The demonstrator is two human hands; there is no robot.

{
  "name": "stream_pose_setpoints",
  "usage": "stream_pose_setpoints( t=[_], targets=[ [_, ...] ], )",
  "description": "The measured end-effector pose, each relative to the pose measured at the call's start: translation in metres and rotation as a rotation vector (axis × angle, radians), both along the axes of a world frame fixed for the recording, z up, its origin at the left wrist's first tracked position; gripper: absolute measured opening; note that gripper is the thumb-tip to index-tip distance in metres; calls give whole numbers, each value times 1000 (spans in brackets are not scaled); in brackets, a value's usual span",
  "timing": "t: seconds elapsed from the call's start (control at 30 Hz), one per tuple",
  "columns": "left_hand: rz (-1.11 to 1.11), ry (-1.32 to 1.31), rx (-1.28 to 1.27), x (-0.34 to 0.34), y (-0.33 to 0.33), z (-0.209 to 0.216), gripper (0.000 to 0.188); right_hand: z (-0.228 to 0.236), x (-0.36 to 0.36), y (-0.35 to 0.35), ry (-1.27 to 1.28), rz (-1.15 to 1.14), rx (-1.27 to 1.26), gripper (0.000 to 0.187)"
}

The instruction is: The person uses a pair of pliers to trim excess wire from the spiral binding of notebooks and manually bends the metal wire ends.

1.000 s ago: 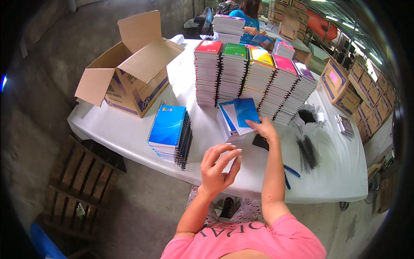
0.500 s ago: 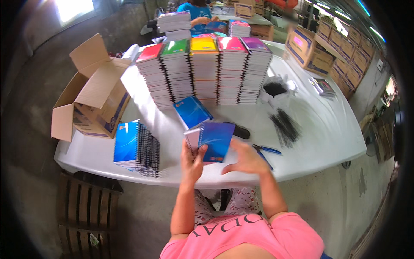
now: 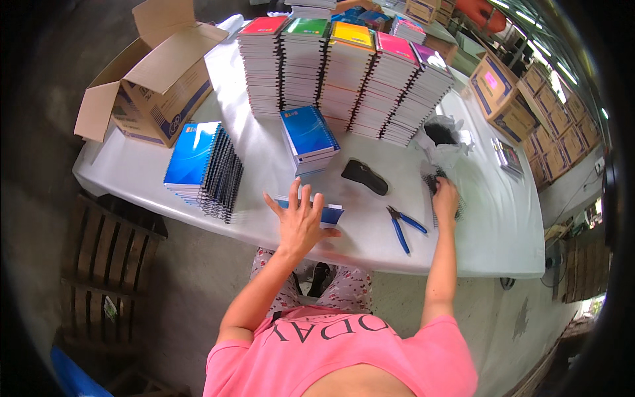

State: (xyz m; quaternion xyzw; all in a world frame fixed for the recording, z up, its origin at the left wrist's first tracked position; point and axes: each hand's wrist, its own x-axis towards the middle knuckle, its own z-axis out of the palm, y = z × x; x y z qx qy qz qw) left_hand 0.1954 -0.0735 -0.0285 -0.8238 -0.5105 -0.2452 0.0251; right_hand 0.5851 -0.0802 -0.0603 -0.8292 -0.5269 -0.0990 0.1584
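Note:
My left hand [image 3: 301, 221] is spread open, palm down, over a blue-covered notebook [image 3: 333, 215] lying near the table's front edge; the hand covers much of it. Over to the right, my right hand [image 3: 446, 200] has its fingers curled into a loose bunch of black spiral binding coils [image 3: 431, 173], which it partly hides. Between the hands lie pliers with blue handles [image 3: 400, 233], jaws pointing away, and a black oblong object [image 3: 365, 177]. Behind my left hand stands a short stack of blue notebooks [image 3: 309, 135]. Spiral-bound blue notebooks [image 3: 193, 155] are piled at the left.
Tall notebook stacks with red, green, yellow, pink and purple covers [image 3: 357, 73] stand behind. An open carton [image 3: 155, 99] occupies the left. At the right are a white plastic bag [image 3: 456, 149] with black contents, a small stack [image 3: 508, 159] and cartons [image 3: 503, 96]. Another person's hand [image 3: 347, 5] shows far off.
The blue notebook has left my hands and lies on the table. My left hand has opened above it. My right hand has moved right to the coils. The view has tilted and shifted.

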Motion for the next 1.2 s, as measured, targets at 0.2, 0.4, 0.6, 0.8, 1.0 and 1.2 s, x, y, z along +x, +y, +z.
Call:
stream_pose_setpoints(
  t=[0.2,0.4,0.6,0.8,1.0,1.2],
  targets=[
    [19,-251,239,11,14,-30,64,39,-61,-6,410,396,437,42],
    [10,-367,355,0,14,-26,57,62,-173,-44,1037,626,15,27],
    [37,-291,251,5,18,-37,54,56,-205,-37,840,693,58,17],
    [24,-279,207,4,19,-33,54,51,-208,-25,755,748,102,16],
    [-9,-241,155,2,18,-26,60,33,-185,-13,1229,896,-279,24],
    [-25,-213,51,-6,15,-19,65,67,-214,-20,1045,756,-90,25]
  ],
)
